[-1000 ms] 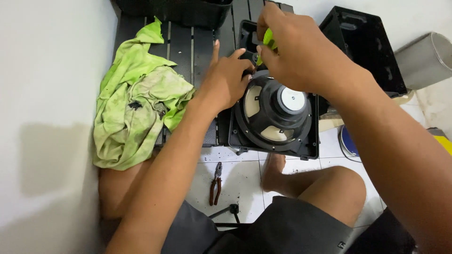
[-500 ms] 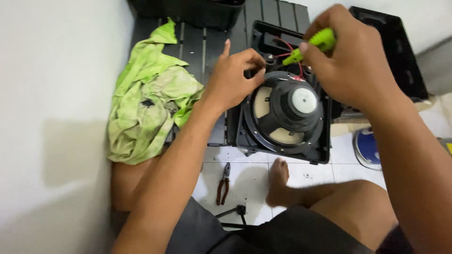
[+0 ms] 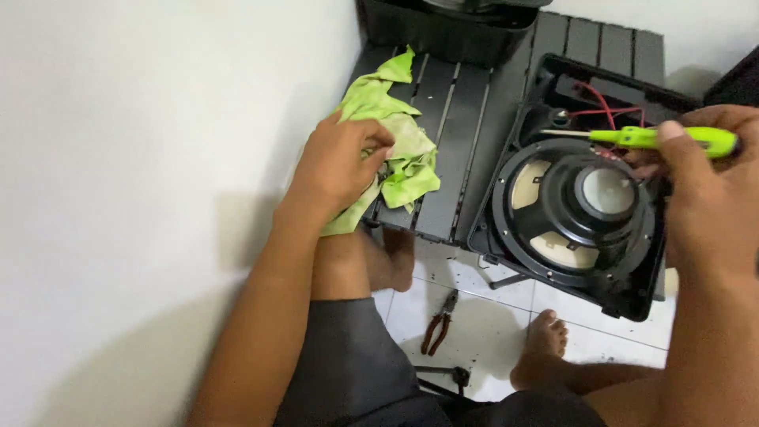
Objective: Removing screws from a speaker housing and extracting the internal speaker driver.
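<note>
Head view: my left hand (image 3: pixel 336 170) clutches the crumpled lime-green cloth (image 3: pixel 395 150); my right hand (image 3: pixel 708 198) has its grip closed on the lime-green plastic-handled screwdriver (image 3: pixel 660 138).
Screwdriver long axis runs left-right, tip pointing left over the round black loudspeaker driver (image 3: pixel 581 209) in its black plastic housing (image 3: pixel 632 296); cloth lies well left on the dark slatted panel (image 3: pixel 466 126); right hand is nearer the driver.
</note>
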